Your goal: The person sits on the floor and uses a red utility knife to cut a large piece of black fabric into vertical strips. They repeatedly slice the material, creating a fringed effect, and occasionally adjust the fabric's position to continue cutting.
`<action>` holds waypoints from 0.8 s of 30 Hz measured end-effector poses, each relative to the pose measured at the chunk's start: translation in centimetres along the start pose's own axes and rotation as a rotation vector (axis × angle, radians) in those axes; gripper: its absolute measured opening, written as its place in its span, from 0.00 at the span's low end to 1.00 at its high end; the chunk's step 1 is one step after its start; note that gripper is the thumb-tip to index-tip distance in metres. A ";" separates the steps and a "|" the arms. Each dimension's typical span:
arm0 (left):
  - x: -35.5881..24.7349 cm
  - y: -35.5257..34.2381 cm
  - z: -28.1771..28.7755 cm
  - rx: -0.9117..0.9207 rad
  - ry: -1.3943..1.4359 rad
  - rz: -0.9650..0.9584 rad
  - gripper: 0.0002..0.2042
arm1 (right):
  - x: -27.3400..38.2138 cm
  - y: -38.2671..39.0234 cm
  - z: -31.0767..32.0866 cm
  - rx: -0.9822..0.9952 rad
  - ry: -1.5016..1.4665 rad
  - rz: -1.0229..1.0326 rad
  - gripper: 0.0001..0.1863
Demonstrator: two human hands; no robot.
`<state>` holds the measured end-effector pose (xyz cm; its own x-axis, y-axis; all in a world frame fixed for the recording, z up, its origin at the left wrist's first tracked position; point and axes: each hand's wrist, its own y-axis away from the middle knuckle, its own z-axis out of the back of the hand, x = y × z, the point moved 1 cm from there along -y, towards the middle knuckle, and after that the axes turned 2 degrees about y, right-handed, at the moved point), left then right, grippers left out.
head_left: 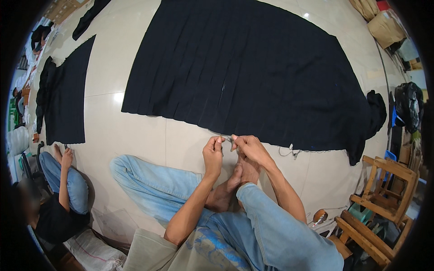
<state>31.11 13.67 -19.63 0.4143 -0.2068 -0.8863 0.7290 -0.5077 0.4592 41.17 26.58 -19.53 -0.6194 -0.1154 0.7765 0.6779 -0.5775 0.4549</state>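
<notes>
A large black pleated cloth (244,67) lies spread over the tiled floor, with its near edge just beyond my hands. My left hand (212,156) is closed in a pinch at that edge. Close beside it, my right hand (251,148) pinches too, fingertips almost meeting the left ones. Something small and greyish shows between the fingertips, too small to name. Loose threads (293,151) hang from the cloth's edge to the right of my hands. At its right end the cloth is bunched up.
I sit on the floor, legs folded. At the left another person (63,198) works at a second black cloth (68,95). Wooden stools (384,189) stand at the right, a black plastic bag (409,106) behind them. A white sack (95,250) lies lower left.
</notes>
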 end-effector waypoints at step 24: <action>-0.4 0.4 0.0 0.009 -0.063 -0.062 0.11 | 3.3 -2.5 0.8 0.294 -0.065 -0.098 0.24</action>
<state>31.26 13.57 -19.11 0.3327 -0.2268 -0.9154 0.7471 -0.5289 0.4026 37.77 28.31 -17.77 -0.6672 -0.0139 0.7448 0.7076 -0.3240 0.6279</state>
